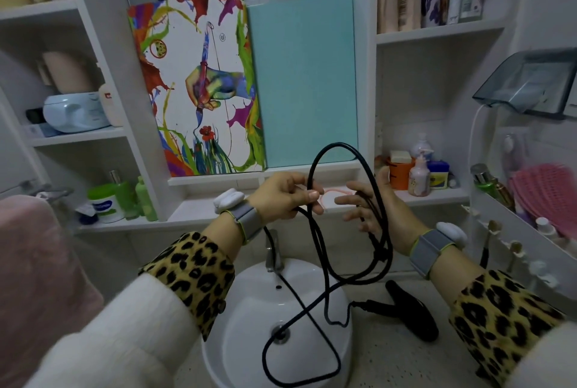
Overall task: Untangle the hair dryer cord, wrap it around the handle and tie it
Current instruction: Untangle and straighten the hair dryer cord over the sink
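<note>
Sleeves (187, 262) lead to a left hand (287, 197) pinching the cord (338, 144); right hand (374, 212) fingers (345, 200) spread against its strands, probably loosening tangles.

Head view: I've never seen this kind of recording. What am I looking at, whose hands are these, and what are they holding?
There is no machine here. This is one picture from a camera worn on a person's head, looking down at their own bare hands over a bathroom sink. The left hand pinches a black cord between thumb and fingers. The right hand is open, with strands of the same cord lying across its palm. The cord loops up above the hands, has a knot below the right hand, and sags into the sink. It runs to a black dryer lying on the counter right of the sink. Nothing is wrapped round the handle yet.
</note>
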### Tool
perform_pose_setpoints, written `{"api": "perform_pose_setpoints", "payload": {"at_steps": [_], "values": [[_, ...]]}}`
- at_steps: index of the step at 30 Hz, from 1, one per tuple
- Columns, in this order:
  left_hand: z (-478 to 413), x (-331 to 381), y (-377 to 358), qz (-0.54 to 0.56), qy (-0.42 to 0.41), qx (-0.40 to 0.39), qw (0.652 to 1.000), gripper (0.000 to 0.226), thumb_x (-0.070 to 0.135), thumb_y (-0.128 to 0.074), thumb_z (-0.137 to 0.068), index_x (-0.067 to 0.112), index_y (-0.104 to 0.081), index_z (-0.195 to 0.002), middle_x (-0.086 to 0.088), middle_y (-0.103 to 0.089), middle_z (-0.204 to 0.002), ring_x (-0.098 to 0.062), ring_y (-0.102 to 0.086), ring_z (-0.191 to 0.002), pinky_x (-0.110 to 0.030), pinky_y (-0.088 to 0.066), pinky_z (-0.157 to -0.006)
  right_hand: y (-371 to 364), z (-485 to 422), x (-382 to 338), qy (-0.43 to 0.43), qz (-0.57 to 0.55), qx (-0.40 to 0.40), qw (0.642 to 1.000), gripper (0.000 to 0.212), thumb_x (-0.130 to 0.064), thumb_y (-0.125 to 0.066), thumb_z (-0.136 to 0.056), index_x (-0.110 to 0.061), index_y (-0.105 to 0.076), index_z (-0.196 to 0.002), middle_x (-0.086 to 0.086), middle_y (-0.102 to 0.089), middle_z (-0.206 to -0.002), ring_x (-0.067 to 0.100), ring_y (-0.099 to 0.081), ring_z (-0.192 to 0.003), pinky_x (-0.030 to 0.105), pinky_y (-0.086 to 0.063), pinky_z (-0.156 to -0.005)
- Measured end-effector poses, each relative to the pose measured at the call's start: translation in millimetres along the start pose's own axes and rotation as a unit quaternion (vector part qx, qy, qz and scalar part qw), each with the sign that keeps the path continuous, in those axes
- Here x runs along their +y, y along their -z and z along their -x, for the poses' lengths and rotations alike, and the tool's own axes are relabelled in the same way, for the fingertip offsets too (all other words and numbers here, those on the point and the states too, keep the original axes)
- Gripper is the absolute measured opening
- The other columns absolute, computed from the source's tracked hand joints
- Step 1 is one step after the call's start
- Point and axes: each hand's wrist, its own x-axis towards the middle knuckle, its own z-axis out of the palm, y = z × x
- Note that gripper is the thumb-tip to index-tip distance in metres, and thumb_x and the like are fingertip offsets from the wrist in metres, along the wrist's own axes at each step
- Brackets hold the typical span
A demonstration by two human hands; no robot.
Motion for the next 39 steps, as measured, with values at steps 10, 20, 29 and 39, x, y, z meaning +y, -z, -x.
{"api": "perform_pose_setpoints", "payload": {"at_steps": [10, 20, 29, 39], "values": [[-13, -17, -4, -0.199, 0.009, 0.132, 0.971, 0.008, 0.024, -0.063, -0.094, 0.021, -0.067, -0.088, -0.006, -0.077, -0.079, 0.004, -0.05, -0.036, -0.014, -0.036, -0.039, -16, 6, -26, -0.034, 0.07, -0.195, 0.978, 0.073, -0.065, -0.053, -0.083, -0.018, -0.038, -0.138, 0.004, -0.066, -0.126, 0.029, -0.064, -0.112, 0.041, -0.057, -0.079], [2, -4, -10, -0.419, -0.231, 0.201, 0.855, 0.044, 0.04, -0.063, -0.085, 0.023, -0.047, -0.123, 0.005, -0.062, -0.112, -0.016, -0.06, -0.102, -0.038, -0.053, -0.081, -35, 11, -21, 0.153, 0.116, -0.022, 0.981, 0.031, -0.033, -0.043, -0.101, -0.016, -0.061, -0.119, 0.01, -0.076, -0.094, 0.025, -0.071, -0.068, 0.022, -0.043, -0.05], [13, -6, -39, -0.543, -0.215, 0.298, 0.755, 0.055, 0.043, -0.063, -0.087, 0.028, -0.047, -0.137, -0.011, -0.049, -0.131, -0.028, -0.057, -0.052, -0.032, -0.047, -0.037, -46, 10, -19, 0.16, 0.003, 0.033, 0.987, 0.032, -0.033, -0.05, -0.097, -0.009, -0.071, -0.097, 0.019, -0.072, -0.077, 0.02, -0.06, -0.053, 0.02, -0.04, -0.042], [10, 4, -13, -0.183, -0.194, 0.257, 0.929, 0.014, 0.018, -0.075, -0.085, 0.01, -0.078, -0.095, 0.0, -0.064, -0.105, -0.014, -0.062, -0.079, -0.031, -0.055, -0.072, -5, 5, 8, 0.106, 0.057, 0.175, 0.977, 0.03, -0.03, -0.045, -0.1, -0.017, -0.069, -0.086, 0.003, -0.067, -0.065, 0.014, -0.059, -0.055, 0.023, -0.048, -0.048]]}}
